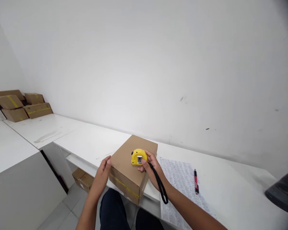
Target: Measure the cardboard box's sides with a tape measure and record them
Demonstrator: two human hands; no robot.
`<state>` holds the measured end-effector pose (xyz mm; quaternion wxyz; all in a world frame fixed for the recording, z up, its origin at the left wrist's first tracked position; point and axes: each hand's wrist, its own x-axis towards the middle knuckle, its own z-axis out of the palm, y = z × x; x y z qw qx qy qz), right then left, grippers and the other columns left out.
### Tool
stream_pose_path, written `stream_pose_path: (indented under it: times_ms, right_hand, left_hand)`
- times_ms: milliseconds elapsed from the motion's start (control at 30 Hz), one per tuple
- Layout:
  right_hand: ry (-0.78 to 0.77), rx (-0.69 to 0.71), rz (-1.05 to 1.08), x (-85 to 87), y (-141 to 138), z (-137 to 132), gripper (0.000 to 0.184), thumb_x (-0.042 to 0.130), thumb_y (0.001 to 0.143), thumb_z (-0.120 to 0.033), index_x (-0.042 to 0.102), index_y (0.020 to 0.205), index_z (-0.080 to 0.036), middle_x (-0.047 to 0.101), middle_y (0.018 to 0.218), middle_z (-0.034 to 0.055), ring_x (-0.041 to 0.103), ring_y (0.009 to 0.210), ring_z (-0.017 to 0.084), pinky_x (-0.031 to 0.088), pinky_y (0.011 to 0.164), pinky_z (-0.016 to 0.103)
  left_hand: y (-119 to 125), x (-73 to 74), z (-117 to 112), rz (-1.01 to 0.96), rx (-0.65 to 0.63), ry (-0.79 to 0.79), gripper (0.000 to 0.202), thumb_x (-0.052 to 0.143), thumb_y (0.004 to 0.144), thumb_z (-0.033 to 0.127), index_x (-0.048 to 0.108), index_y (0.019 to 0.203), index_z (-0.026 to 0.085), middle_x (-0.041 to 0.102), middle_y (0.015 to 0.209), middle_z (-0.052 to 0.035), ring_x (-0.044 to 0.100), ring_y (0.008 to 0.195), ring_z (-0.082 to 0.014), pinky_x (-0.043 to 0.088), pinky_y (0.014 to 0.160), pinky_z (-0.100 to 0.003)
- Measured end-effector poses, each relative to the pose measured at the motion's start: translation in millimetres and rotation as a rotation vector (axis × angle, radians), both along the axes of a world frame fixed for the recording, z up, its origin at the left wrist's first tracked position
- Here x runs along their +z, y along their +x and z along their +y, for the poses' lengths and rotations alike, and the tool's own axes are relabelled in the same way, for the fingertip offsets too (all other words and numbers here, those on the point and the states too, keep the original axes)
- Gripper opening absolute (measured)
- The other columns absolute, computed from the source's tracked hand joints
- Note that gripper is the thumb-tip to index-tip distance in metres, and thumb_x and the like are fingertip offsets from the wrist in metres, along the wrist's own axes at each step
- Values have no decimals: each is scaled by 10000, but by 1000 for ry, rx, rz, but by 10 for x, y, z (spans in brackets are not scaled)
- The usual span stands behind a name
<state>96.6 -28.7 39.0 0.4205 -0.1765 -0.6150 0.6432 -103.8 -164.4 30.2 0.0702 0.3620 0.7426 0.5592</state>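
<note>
A closed cardboard box (124,151) with yellow tape along its near side sits at the front edge of the white table. Fingers and thumb of my left hand (102,172) grip its left edge near the corner. Over the box top, my right hand (153,166) is closed around a yellow tape measure (135,154), thumb on its front. A black wrist strap (160,183) hangs from the tape measure past my wrist. No blade is visibly pulled out. Under my right forearm lies a sheet covered with small writing (176,175), partly hidden.
A red and black pen (196,182) lies right of the sheet. Several cardboard boxes (38,109) are stacked at the far left of the table (86,134). More boxes (83,179) stand below, left of my legs. A dark object (284,190) is at the right edge.
</note>
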Motion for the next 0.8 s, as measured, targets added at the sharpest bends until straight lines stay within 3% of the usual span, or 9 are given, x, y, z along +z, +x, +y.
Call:
stream_pose_path:
  times_ms: [133,200,333,400,533,667,733,800]
  right_hand:
    - [131,-59,-99,28,-41,185,606,658,862,-595,527,1311,-209,653,1207,114,622,680,138,573,764,391]
    - [161,-74,-142,67,22,242,602,659,858,-596,536,1301,-207,652,1210,113,612,674,133,563,764,384]
    - [122,-35,-167,163,273,125,602,619,889,-634,522,1313,-218,671,1158,104,634,687,148,563,744,373]
    - [86,55,-153,191,401,-23,588,607,909,-632,513,1323,-226,677,1160,110,657,701,157,573,756,385]
    - [3,229,-66,134,518,-323,549,635,906,-611,526,1309,-255,686,1190,125,700,711,184,591,747,416]
    - [-47,110,13,24,558,-400,530,688,874,-595,559,1289,-292,708,1130,104,683,637,184,588,707,422]
    - [-46,18,24,2,674,-306,531,707,860,-592,576,1280,-293,716,1095,97,679,652,194,584,706,419]
    - [-30,-107,19,-23,865,-125,514,738,842,-575,604,1255,-300,718,1073,82,677,704,199,582,747,414]
  left_hand:
    - [329,-227,-159,-39,-1,-53,677,510,913,667,538,1408,206,613,1423,-153,629,1256,-321,518,1045,-507]
    - [528,-302,-285,44,18,-76,611,496,940,626,557,1395,222,624,1417,-143,630,1261,-325,537,1023,-517]
    - [776,-232,-386,545,101,-7,545,589,941,491,543,1419,234,638,1411,-137,616,1293,-324,570,991,-490]
    - [813,-109,-355,825,38,84,580,633,939,418,490,1471,238,674,1366,-128,670,1221,-282,594,947,-412]
    - [831,116,-259,1195,-141,353,543,628,953,201,489,1478,223,790,1115,-84,755,1014,-198,572,955,-336]
    - [743,150,-226,1304,-199,387,440,564,962,102,585,1390,198,798,1086,-98,767,962,-188,536,966,-356]
    - [572,129,-225,1304,-162,374,406,520,971,75,635,1331,223,799,1084,-86,768,920,-176,492,1020,-375]
    - [298,88,-225,1227,10,388,358,577,954,97,682,1252,265,807,1042,-61,761,847,-171,474,1031,-385]
